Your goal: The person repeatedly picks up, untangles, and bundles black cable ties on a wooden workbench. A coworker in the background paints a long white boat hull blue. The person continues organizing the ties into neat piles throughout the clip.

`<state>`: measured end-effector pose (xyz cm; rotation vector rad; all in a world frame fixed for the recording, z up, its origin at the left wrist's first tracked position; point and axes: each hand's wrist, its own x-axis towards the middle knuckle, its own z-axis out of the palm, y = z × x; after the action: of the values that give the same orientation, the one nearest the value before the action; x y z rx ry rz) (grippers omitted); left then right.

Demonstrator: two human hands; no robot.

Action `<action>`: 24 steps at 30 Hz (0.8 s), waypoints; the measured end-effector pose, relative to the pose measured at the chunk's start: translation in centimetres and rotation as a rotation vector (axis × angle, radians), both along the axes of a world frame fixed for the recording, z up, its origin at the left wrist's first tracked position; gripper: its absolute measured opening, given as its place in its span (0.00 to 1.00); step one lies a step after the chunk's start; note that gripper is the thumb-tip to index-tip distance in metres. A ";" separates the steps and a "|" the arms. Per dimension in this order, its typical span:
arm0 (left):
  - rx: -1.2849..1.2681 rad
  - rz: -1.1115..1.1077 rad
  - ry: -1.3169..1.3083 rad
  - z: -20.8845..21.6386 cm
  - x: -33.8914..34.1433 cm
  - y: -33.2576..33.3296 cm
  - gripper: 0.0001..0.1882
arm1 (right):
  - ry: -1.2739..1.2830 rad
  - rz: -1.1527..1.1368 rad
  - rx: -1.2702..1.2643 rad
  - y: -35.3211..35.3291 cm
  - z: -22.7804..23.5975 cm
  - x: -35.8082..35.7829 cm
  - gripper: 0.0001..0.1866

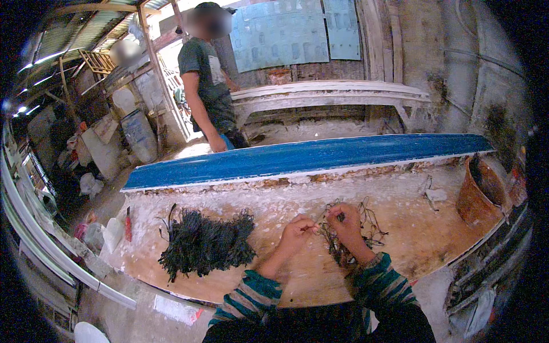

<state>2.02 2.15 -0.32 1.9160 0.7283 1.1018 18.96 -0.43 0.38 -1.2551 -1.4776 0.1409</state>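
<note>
Over the middle of the table, my left hand is closed in a pinch at the near end of a thin dark cord. Close beside it on the right, my right hand has its fingers curled round the same kind of cord. Loose loops of dark cord hang and lie around and beneath my right hand, partly hidden by it. To the left of my hands, a thick bundle of black looped cords lies on the wooden tabletop.
A long blue mould-like piece runs along the table's far side. A rusty bucket stands at the right end, and a red-handled tool lies at the left. Beyond, a person stands by a whitish bench.
</note>
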 end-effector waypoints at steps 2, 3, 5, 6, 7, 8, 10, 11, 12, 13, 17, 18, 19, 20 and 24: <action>0.003 -0.105 -0.015 -0.2 0.2 -0.5 0.02 | -0.084 -0.090 0.061 0.1 0.1 0.3 0.04; 0.011 -0.156 -0.058 -0.6 0.5 -0.8 0.02 | -0.113 -0.127 0.086 0.1 0.2 0.4 0.05; 0.058 -0.229 -0.068 -0.5 0.9 -1.4 0.02 | -0.173 -0.188 0.126 0.1 0.3 0.6 0.06; 0.095 -0.253 -0.035 -0.1 1.1 -1.8 0.02 | -0.206 -0.213 0.140 0.2 0.4 0.8 0.06; 0.133 -0.276 -0.002 0.2 1.3 -2.2 0.02 | -0.238 -0.237 0.154 0.2 0.4 0.9 0.06; 0.077 -0.269 0.000 0.2 1.2 -2.4 0.03 | -0.183 -0.169 0.158 0.6 0.0 0.8 0.06; -0.040 -0.291 0.000 0.0 1.7 -2.7 0.06 | -0.078 -0.070 0.158 1.3 -1.4 1.6 0.06; -0.028 -0.290 0.005 0.2 1.7 -2.9 0.06 | -0.002 -0.061 0.137 1.4 -1.4 1.5 0.08; -0.015 -0.290 0.009 0.5 1.6 -3.1 0.06 | 0.074 -0.054 0.117 1.5 -1.4 1.2 0.10; -0.003 -0.291 0.013 0.6 1.6 -3.2 0.07 | 0.150 -0.048 0.098 1.5 -1.3 1.0 0.12; -0.016 -0.313 -0.024 0.2 1.9 -3.4 0.05 | 0.027 -0.108 0.051 0.9 -0.4 0.6 0.18; 0.009 -0.330 -0.033 0.2 2.0 -3.4 0.04 | -0.076 -0.148 0.086 0.9 -0.4 0.6 0.18; 0.035 -0.346 -0.042 0.2 2.1 -3.3 0.03 | -0.179 -0.186 0.120 0.8 -0.4 0.7 0.19; 0.028 -0.345 -0.031 0.2 2.0 -3.3 0.03 | -0.135 -0.144 0.096 0.9 -0.8 0.9 0.18; -0.037 -0.314 -0.123 -1.6 2.1 -2.3 0.04 | -0.043 -0.119 0.064 1.6 -2.0 1.0 0.12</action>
<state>4.10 -0.14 -1.90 1.8368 0.3611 0.9903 19.93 1.17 -1.65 -1.2974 -1.4283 -0.0122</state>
